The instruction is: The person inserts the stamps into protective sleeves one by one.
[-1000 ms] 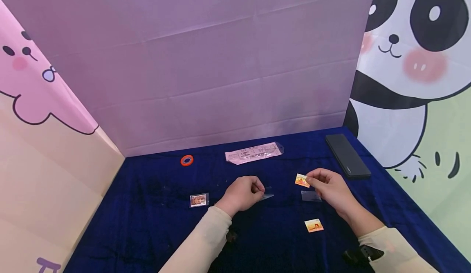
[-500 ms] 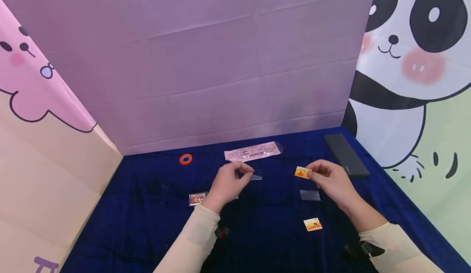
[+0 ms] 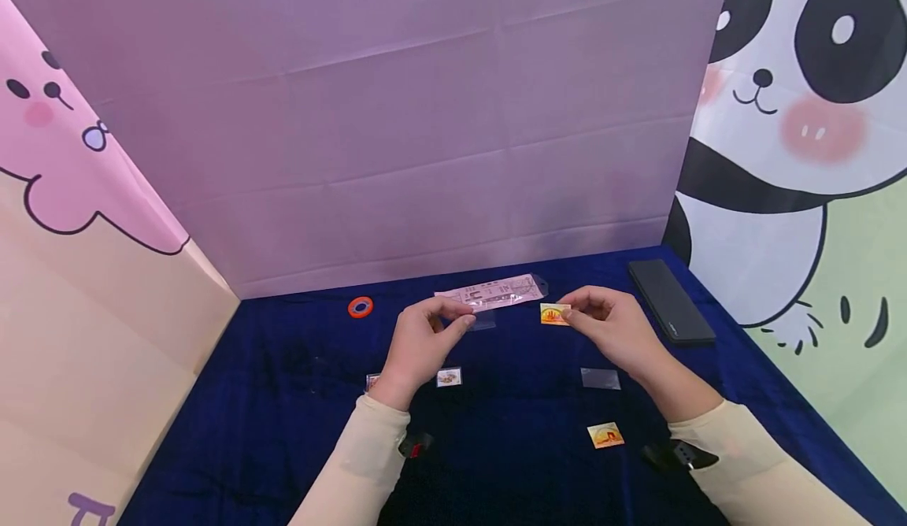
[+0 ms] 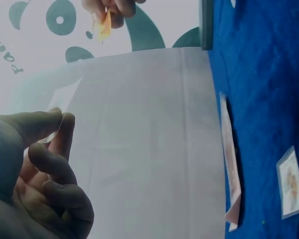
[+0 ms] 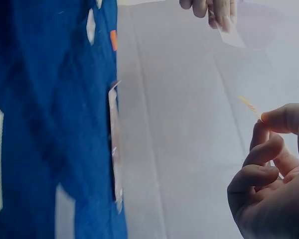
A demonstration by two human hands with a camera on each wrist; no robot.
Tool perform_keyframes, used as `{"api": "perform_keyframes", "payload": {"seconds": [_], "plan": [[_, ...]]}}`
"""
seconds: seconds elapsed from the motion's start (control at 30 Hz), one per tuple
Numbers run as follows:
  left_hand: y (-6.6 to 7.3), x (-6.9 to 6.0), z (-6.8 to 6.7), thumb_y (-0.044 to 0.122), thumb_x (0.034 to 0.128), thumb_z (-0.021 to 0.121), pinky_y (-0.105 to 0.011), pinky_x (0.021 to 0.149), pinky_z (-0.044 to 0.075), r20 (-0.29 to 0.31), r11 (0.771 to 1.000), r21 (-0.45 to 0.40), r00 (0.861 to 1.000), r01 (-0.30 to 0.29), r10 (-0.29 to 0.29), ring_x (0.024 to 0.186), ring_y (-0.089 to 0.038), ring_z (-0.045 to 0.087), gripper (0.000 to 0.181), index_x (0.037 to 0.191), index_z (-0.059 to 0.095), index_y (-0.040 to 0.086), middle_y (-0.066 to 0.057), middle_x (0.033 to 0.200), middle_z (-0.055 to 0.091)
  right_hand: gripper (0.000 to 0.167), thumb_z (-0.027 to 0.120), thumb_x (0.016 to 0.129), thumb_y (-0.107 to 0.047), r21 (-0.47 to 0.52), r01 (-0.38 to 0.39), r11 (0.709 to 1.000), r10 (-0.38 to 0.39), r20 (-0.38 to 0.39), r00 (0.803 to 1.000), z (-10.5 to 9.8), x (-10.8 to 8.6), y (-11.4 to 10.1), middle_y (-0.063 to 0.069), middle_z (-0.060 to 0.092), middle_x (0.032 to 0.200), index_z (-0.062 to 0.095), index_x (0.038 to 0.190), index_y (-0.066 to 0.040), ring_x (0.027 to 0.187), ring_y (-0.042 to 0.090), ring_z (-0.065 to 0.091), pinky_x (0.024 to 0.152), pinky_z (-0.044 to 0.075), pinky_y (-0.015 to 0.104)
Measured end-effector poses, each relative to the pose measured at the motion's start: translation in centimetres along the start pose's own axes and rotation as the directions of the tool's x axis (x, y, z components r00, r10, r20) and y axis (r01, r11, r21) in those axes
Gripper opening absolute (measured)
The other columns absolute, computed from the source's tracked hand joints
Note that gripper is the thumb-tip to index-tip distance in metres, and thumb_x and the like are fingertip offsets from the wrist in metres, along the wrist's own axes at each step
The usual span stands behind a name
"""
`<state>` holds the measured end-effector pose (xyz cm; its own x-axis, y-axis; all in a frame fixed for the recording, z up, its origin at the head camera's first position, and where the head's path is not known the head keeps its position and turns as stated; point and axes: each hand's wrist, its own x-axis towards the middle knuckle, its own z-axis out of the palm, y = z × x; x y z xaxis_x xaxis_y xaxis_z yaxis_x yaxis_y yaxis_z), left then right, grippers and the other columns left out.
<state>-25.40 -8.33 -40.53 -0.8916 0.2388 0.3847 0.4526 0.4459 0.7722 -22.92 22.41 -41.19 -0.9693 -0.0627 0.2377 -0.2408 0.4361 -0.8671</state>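
Left hand [image 3: 423, 342]: thumb and forefinger clamped on a clear sleeve [image 3: 484, 322], seen from the head just nearer than the pink packet [image 3: 506, 291]; sleeve outline faint. Right hand [image 3: 612, 329]: thumb and forefinger pinch a yellow card [image 3: 553, 314], right of the packet; fingers cover its right edge, print illegible. Nearer than the packet: sleeved stamp [image 3: 449, 377], whole; framed picture [image 3: 372, 383], mostly hidden behind the left wrist.

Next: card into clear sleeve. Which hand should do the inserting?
Right, I'd say. The right hand pinches the orange-and-yellow card near one edge, leaving the edge towards the left hand free. The left pinches the clear sleeve, so it seems better suited to holding.
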Motion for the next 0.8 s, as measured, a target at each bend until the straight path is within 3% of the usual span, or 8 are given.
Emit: {"api": "perform_keyframes", "payload": {"seconds": [0.37, 0.5, 0.6, 0.8], "plan": [[0.4, -0.2, -1.5, 0.026, 0.0987, 0.076, -0.029, 0.048, 0.037, -0.078, 0.998, -0.051, 0.997, -0.03, 0.026, 0.055, -0.018, 0.046, 0.009, 0.104, 0.08, 0.02, 0.001, 0.08, 0.061, 0.012, 0.069, 0.103, -0.014, 0.103, 0.08, 0.992, -0.083, 0.032, 0.996, 2.2, 1.7, -2.8, 0.012, 0.07, 0.114, 0.074, 0.112, -0.008, 0.092, 0.03, 0.062, 0.08, 0.056, 0.026], [0.7, -0.4, -1.9, 0.025, 0.0992, 0.076, -0.028, 0.05, 0.039, -0.085, 0.998, -0.057, 0.996, -0.03, 0.025, 0.058, -0.024, 0.049, 0.008, 0.105, 0.08, 0.021, 0.003, 0.082, 0.062, 0.011, 0.069, 0.103, -0.013, 0.133, 0.112, 0.985, -0.117, 0.035, 0.992, 2.8, 2.1, -3.7, 0.013, 0.07, 0.115, 0.074, 0.11, -0.007, 0.084, 0.03, 0.06, 0.07, 0.053, 0.026], [0.9, -0.5, -2.2, 0.024, 0.0991, 0.076, -0.028, 0.05, 0.038, -0.083, 0.997, -0.067, 0.996, -0.029, 0.024, 0.06, -0.028, 0.049, 0.009, 0.106, 0.081, 0.02, 0.004, 0.085, 0.064, 0.012, 0.07, 0.102, -0.014, 0.135, 0.129, 0.982, -0.135, 0.031, 0.99, 3.2, 2.3, -4.4, 0.013, 0.07, 0.109, 0.074, 0.111, -0.007, 0.075, 0.028, 0.057, 0.063, 0.051, 0.029], [1.2, -0.5, -2.7, 0.023, 0.0989, 0.076, -0.028, 0.05, 0.037, -0.099, 0.995, -0.091, 0.995, -0.04, 0.031, 0.056, -0.024, 0.045, 0.012, 0.11, 0.081, 0.019, 0.004, 0.086, 0.066, 0.014, 0.07, 0.103, -0.016, 0.15, 0.133, 0.98, -0.137, 0.014, 0.99, 3.5, 2.3, -5.6, 0.013, 0.069, 0.101, 0.074, 0.114, -0.008, 0.073, 0.027, 0.057, 0.066, 0.053, 0.032]]}}
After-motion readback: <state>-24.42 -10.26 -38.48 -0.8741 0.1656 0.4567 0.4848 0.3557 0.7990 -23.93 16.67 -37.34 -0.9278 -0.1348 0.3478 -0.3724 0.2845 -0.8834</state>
